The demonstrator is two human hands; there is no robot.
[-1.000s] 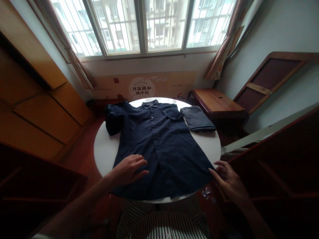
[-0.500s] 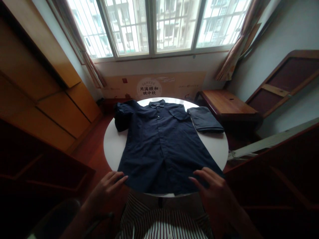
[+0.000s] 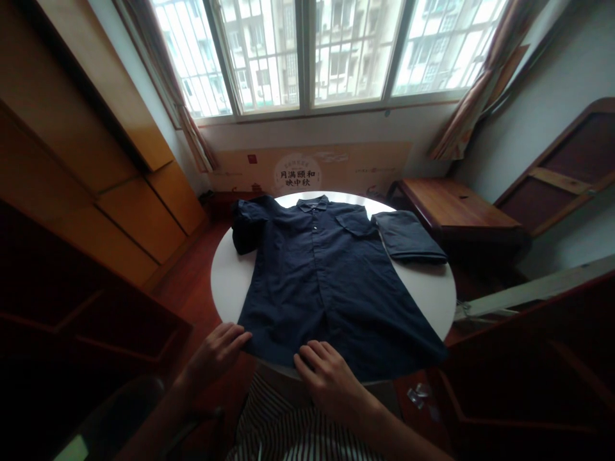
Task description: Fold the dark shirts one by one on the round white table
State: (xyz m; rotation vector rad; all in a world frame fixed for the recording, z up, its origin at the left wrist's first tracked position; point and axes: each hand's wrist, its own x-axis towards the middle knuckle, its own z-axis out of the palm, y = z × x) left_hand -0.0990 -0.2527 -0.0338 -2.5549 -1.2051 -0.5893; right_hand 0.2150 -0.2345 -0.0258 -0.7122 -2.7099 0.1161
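Note:
A dark navy short-sleeved shirt (image 3: 307,282) lies spread front side up, its collar at the far end and its hem toward me. My left hand (image 3: 221,349) is closed at the shirt's left hem corner, thumb and fingers pinching the cloth. Near the middle of the hem, my right hand (image 3: 329,374) has its fingers curled over the edge with the thumb below, gripping the fabric. The hem's right corner lies loose, over the table's near right edge.
Under the shirt is a round white table (image 3: 225,282). A folded dark garment (image 3: 408,237) rests at its right. Beyond stand a low wooden table (image 3: 461,202) and a window wall; wooden cabinets (image 3: 139,221) line the left. Small clear pieces (image 3: 418,396) lie at lower right.
My right hand has moved left from the hem's right side to its middle and closed there. My left hand has closed on the left corner. The view has shifted slightly.

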